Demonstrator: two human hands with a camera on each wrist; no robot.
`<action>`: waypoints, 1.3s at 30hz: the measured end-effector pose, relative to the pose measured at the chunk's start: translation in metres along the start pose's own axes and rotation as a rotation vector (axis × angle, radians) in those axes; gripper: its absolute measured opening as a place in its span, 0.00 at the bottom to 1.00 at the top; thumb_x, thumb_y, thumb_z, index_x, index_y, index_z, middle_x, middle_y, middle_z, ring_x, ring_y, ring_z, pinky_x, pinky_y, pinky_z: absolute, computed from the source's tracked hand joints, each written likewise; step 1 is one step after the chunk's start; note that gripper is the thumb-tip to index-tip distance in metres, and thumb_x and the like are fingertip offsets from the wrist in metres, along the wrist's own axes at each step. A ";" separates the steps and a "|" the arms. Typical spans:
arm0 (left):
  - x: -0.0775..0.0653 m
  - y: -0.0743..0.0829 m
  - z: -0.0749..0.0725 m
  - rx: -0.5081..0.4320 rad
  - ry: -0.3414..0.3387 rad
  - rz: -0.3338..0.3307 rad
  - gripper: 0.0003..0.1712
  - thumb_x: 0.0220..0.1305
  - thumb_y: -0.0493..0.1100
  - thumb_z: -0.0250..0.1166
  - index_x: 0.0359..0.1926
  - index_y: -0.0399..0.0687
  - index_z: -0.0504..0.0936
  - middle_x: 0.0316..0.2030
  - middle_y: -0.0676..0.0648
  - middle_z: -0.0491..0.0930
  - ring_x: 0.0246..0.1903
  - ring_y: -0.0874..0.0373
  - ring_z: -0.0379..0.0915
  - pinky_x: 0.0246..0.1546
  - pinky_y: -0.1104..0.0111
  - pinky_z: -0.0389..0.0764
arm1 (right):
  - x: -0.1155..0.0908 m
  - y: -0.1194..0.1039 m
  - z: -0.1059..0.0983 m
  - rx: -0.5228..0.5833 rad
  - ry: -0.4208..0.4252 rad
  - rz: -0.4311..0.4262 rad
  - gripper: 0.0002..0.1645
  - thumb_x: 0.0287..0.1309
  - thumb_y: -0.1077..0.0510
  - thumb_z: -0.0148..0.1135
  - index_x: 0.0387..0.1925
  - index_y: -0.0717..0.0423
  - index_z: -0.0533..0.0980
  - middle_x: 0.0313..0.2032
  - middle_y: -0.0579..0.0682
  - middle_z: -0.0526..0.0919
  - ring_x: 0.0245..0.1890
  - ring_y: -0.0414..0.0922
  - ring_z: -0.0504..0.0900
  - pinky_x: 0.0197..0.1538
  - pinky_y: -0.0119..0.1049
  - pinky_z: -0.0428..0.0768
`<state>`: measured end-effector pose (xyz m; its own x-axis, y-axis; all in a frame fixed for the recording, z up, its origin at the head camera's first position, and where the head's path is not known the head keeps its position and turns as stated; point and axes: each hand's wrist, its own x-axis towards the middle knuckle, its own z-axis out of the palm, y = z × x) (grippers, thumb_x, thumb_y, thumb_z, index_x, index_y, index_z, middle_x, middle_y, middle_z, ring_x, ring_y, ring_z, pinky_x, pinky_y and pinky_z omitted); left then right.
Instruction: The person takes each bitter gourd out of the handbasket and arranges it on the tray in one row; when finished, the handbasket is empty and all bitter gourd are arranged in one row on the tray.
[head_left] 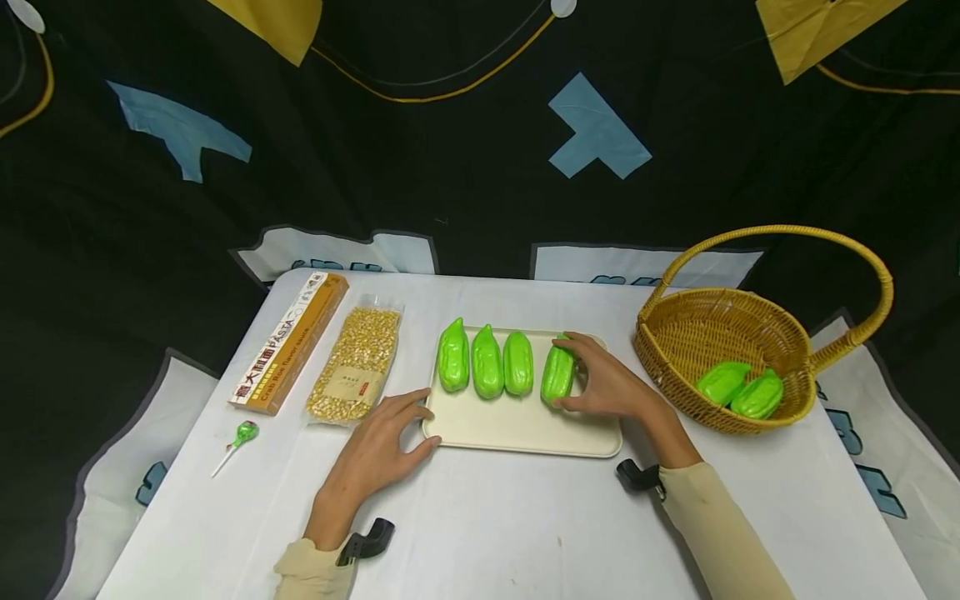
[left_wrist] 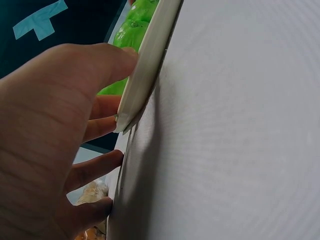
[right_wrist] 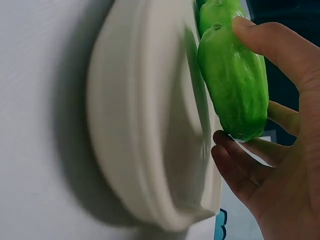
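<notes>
Landmark: tray point(head_left: 517, 433). Left hand point(head_left: 378, 454) rests at its near-left corner, fingers spread, thumb on the rim. Right hand point(head_left: 611, 385) pinches the rightmost gourd point(head_left: 557, 374) on the tray, thumb and fingers around it. Three more gourds point(head_left: 486, 362) stand left of it. Basket point(head_left: 720, 333) right of tray holds two gourds point(head_left: 741, 390).

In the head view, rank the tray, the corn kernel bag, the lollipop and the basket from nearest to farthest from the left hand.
From the left hand:
1. Tray, touched at its left edge by the fingers.
2. Corn kernel bag, just up and left of the hand.
3. Lollipop, farther left near the table edge.
4. Basket, far right side.
</notes>
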<state>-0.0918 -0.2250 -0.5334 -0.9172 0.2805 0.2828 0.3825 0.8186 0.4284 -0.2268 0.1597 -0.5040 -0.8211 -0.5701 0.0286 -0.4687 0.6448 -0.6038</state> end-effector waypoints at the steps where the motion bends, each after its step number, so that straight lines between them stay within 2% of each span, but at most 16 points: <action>1: 0.000 0.000 0.000 0.001 -0.001 -0.001 0.20 0.64 0.54 0.79 0.51 0.50 0.89 0.71 0.46 0.78 0.69 0.46 0.75 0.73 0.50 0.76 | 0.001 0.001 0.000 0.001 -0.002 -0.004 0.64 0.45 0.45 0.89 0.79 0.59 0.65 0.80 0.67 0.61 0.78 0.66 0.64 0.77 0.66 0.68; 9: 0.000 0.002 -0.001 -0.003 -0.007 -0.012 0.20 0.64 0.54 0.79 0.50 0.50 0.89 0.71 0.46 0.78 0.69 0.46 0.75 0.73 0.50 0.76 | 0.011 -0.003 -0.001 0.019 -0.061 0.041 0.64 0.46 0.45 0.88 0.80 0.57 0.64 0.80 0.66 0.61 0.79 0.65 0.64 0.79 0.64 0.66; 17: 0.000 0.003 -0.001 -0.008 0.000 -0.004 0.19 0.64 0.54 0.79 0.50 0.50 0.89 0.70 0.46 0.79 0.69 0.45 0.76 0.72 0.50 0.77 | 0.017 -0.005 -0.002 -0.024 -0.097 0.029 0.63 0.51 0.40 0.84 0.82 0.50 0.64 0.79 0.64 0.60 0.63 0.58 0.79 0.67 0.59 0.81; 20: 0.000 0.002 -0.001 -0.007 0.001 -0.002 0.19 0.64 0.54 0.79 0.50 0.50 0.88 0.71 0.46 0.79 0.69 0.45 0.76 0.73 0.49 0.76 | 0.019 -0.006 -0.002 -0.018 -0.102 0.012 0.62 0.53 0.40 0.83 0.83 0.51 0.62 0.79 0.64 0.61 0.67 0.59 0.77 0.70 0.61 0.79; 26: 0.000 0.001 0.000 -0.004 -0.001 0.003 0.19 0.65 0.54 0.78 0.50 0.50 0.88 0.71 0.46 0.79 0.69 0.46 0.76 0.73 0.50 0.76 | 0.020 -0.006 -0.002 -0.002 -0.108 -0.009 0.62 0.54 0.41 0.83 0.83 0.53 0.61 0.80 0.63 0.61 0.78 0.63 0.66 0.77 0.65 0.69; 39: 0.000 0.001 -0.001 -0.001 -0.002 -0.003 0.19 0.64 0.54 0.79 0.50 0.50 0.88 0.71 0.46 0.79 0.69 0.45 0.75 0.74 0.49 0.74 | 0.019 -0.005 -0.002 -0.012 -0.110 -0.007 0.63 0.55 0.38 0.82 0.83 0.52 0.60 0.81 0.59 0.61 0.81 0.61 0.60 0.80 0.65 0.64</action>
<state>-0.0914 -0.2245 -0.5324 -0.9185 0.2795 0.2796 0.3801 0.8191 0.4297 -0.2407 0.1467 -0.4987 -0.7774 -0.6267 -0.0547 -0.4790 0.6461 -0.5942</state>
